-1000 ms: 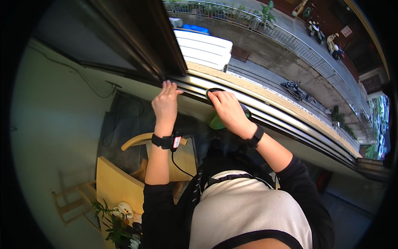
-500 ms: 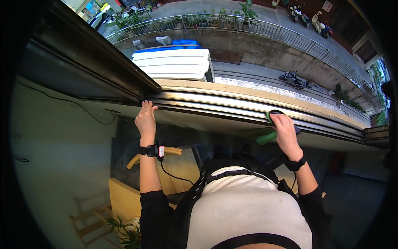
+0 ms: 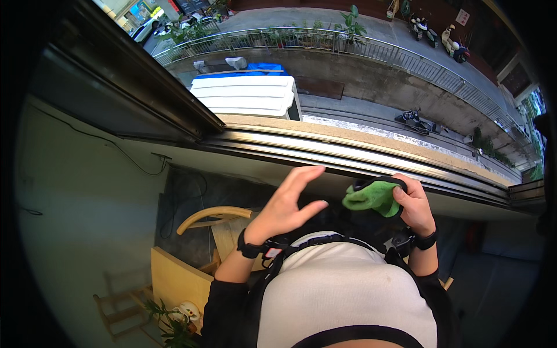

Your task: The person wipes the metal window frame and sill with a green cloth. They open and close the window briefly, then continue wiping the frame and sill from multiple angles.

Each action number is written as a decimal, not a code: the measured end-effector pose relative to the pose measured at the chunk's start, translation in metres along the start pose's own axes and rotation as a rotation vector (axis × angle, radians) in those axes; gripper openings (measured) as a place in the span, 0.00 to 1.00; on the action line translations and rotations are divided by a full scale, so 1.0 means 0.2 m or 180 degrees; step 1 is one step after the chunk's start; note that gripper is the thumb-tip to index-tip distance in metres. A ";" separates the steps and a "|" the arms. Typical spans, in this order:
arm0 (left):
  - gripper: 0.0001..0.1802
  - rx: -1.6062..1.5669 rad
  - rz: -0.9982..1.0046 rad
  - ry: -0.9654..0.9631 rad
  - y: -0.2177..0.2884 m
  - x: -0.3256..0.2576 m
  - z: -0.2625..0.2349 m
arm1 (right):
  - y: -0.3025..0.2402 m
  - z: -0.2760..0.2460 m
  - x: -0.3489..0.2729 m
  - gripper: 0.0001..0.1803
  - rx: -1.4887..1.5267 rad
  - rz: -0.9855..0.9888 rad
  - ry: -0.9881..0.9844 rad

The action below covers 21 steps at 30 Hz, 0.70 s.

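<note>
My right hand (image 3: 413,202) grips a bunched green cloth (image 3: 372,196), held just below the metal window track (image 3: 348,153). My left hand (image 3: 288,204) is lifted off the track, fingers spread apart, holding nothing, a little to the left of the cloth. Both wrists wear black bands. My white top and a black harness fill the lower middle of the view.
A dark sliding window frame (image 3: 151,87) runs up to the left. Beyond the sill far below are a white slatted unit (image 3: 246,95), a railing and parked scooters (image 3: 415,119). Inside below me stand a wooden chair (image 3: 212,216), a yellow table (image 3: 177,284) and a plant (image 3: 171,325).
My left hand has let go of the window track and come back toward me, open. My right hand has pulled the green cloth off the track and drawn it closer.
</note>
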<state>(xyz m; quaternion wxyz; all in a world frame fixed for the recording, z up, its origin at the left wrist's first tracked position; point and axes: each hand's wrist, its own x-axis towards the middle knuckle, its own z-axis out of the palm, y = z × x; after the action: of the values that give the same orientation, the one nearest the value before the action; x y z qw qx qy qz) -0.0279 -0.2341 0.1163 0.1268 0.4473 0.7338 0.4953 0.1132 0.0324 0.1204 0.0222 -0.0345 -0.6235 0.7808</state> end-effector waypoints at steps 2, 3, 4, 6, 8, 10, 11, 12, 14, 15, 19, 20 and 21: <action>0.40 -0.0379 0.0168 -0.0242 0.06 0.06 0.05 | -0.06 0.03 0.03 0.15 0.0087 0.0027 -0.0384; 0.42 -0.0525 0.0252 -0.0369 0.08 0.09 0.06 | -0.08 0.04 0.05 0.15 0.0068 0.0068 -0.0484; 0.45 -0.0810 0.0161 -0.0667 0.09 0.10 0.06 | -0.10 0.06 0.07 0.15 0.0039 0.0078 -0.0594; 0.31 -0.0599 -0.0159 -0.0966 0.09 0.09 0.04 | -0.11 0.08 0.11 0.15 -0.0156 0.0199 -0.0539; 0.16 -0.0430 -0.0038 -0.0926 0.06 0.07 0.02 | -0.10 0.10 0.15 0.14 -0.0307 0.0161 -0.0468; 0.16 -0.0616 -0.0377 -0.0974 0.01 0.01 -0.03 | -0.09 0.12 0.16 0.14 -0.0231 0.0227 -0.0482; 0.16 -0.0555 -0.0272 -0.0927 -0.03 -0.01 -0.04 | -0.08 0.12 0.16 0.14 -0.0188 0.0152 -0.0503; 0.18 -0.0544 -0.0271 -0.1006 -0.08 -0.05 -0.06 | -0.08 0.12 0.17 0.13 -0.0167 0.0139 -0.0522; 0.20 -0.0547 -0.0700 -0.1277 -0.19 -0.12 -0.09 | -0.07 0.11 0.16 0.14 -0.0005 0.0165 -0.0251; 0.20 -0.0650 -0.0802 -0.1256 -0.24 -0.15 -0.09 | -0.07 0.10 0.15 0.14 0.0106 0.0120 -0.0165; 0.19 -0.0578 -0.1764 -0.1227 -0.39 -0.31 -0.16 | -0.08 0.02 0.15 0.13 -0.0812 -0.0009 -0.0025; 0.19 -0.0553 -0.1784 -0.1253 -0.41 -0.35 -0.18 | -0.07 0.00 0.14 0.13 -0.1024 0.0175 -0.0179; 0.19 -0.0482 -0.1889 -0.1317 -0.42 -0.39 -0.20 | -0.05 -0.02 0.13 0.12 -0.1279 0.0253 -0.0344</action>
<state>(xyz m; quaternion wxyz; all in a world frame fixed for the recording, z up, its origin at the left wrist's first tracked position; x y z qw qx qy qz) -0.0536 -0.3279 0.0439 0.4434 0.2952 0.7517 0.3890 0.0879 0.0410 0.1293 -0.0494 -0.0209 -0.7650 0.6417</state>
